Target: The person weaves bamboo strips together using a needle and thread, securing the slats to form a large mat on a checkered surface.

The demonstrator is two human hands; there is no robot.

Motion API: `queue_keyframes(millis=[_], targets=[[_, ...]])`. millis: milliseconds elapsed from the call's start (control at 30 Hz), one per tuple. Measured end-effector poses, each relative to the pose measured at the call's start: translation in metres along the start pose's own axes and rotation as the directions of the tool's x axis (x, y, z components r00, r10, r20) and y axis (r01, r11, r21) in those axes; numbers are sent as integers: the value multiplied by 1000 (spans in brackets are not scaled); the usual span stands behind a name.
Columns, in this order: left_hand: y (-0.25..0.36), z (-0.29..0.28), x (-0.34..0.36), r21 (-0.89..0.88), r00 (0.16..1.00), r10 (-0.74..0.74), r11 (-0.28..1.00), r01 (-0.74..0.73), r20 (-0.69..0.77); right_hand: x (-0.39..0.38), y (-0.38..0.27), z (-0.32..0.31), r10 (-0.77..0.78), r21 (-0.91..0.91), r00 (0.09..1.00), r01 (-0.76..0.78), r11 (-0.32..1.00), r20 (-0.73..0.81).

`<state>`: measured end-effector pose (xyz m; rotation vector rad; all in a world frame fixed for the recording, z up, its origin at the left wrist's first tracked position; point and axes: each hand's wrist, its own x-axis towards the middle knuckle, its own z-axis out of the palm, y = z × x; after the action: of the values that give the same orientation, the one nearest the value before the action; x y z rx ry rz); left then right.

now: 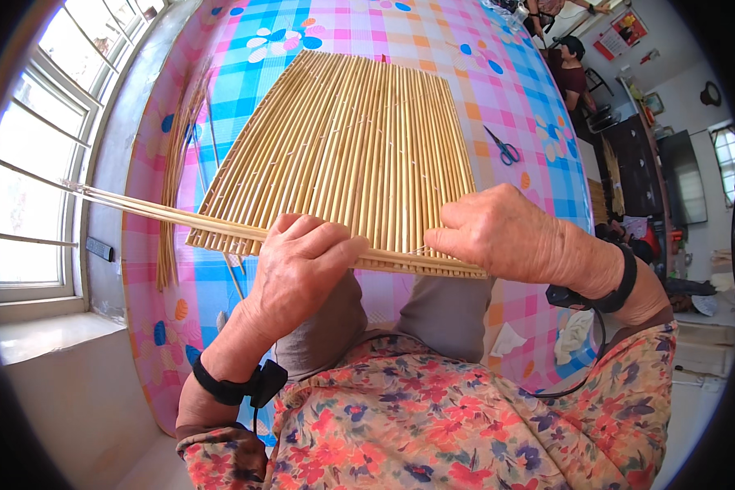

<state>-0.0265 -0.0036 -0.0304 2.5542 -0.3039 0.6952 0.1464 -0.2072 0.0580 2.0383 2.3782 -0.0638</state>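
Observation:
A mat of straw-coloured stalks (pixel 343 147), laid side by side and stitched with rows of pale thread, slopes away from me over my knees. Along its near edge runs a thin bundle of loose stalks (pixel 163 214), whose tips stick out far to the left. My left hand (pixel 298 260) is closed over this bundle and the mat's edge, fingers curled on top. Farther right, my right hand (pixel 502 235) pinches at the same edge near the mat's right corner. A fine thread seems to lie by its fingertips, but what they hold is mostly hidden.
Spare stalks (pixel 171 180) lie left of the mat on the checked cloth (pixel 531 106). Dark-handled scissors (pixel 503 147) lie to the right. A barred window (pixel 37 163) and sill border the left side. Another person (pixel 570 69) is at the far right.

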Motion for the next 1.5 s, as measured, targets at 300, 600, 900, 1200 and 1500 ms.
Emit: queue_keyframes(millis=[300, 600, 900, 1200, 1500], targets=[[-3, 5, -5, 8, 995, 75, 997, -74, -70, 0, -1, -1, -15, -5, 999, 15, 1000, 30], [-6, 9, -11, 32, 988, 140, 990, -138, -71, 3, 0, -5, -18, -4, 997, 18, 1000, 70], [-11, 18, -24, 233, 940, 336, 920, -316, -51, 6, -4, -8, -33, -31, 993, 36, 999, 117], [-21, 31, -27, 291, 898, 423, 881, -374, -125, 12, -8, -9, -40, -6, 991, 42, 999, 131], [-19, 33, -27, 266, 895, 415, 892, -364, -166, 15, -9, -8, -61, -43, 982, 70, 997, 176]])
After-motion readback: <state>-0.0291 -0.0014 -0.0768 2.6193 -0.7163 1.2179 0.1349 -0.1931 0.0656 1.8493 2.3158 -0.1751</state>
